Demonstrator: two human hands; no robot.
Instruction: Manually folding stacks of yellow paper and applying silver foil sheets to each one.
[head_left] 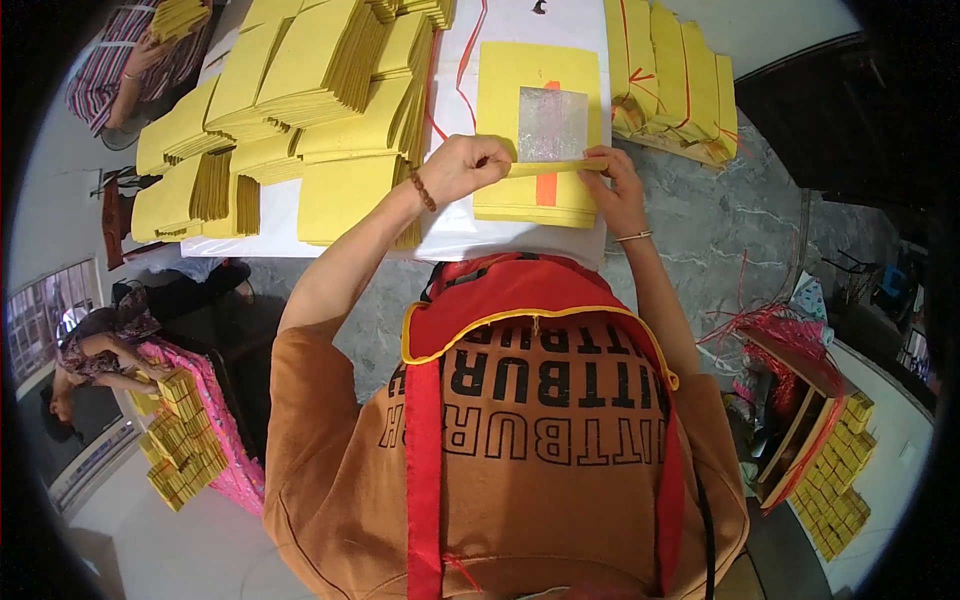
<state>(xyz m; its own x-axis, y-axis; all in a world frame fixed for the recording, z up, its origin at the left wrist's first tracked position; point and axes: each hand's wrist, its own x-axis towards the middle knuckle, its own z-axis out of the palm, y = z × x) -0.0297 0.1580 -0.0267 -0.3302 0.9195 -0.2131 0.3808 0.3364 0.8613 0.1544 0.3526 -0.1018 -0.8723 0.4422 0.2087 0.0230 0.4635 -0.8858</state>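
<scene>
A white counter (pixel 520 15) fills the upper middle of the view, bearing fanned piles of yellow paper (pixel 300 90) on its left part and tied yellow bundles (pixel 680 80) with red string at its right edge. Near the counter's front edge lies a stack of yellow sheets (pixel 535 200); its top sheet (pixel 530 75) carries a silver foil square (pixel 551 123) and an orange strip (pixel 545 188). The near edge of that top sheet is folded up into a narrow band (pixel 550 167), its long axis running left to right. Both forearms reach forward from the lower part of the view. The left hand (pixel 462 165), a bead bracelet at its wrist, is closed, pinching the band's left end. The right hand (pixel 612 185), palm down, pinches the band's right end between thumb and fingers.
</scene>
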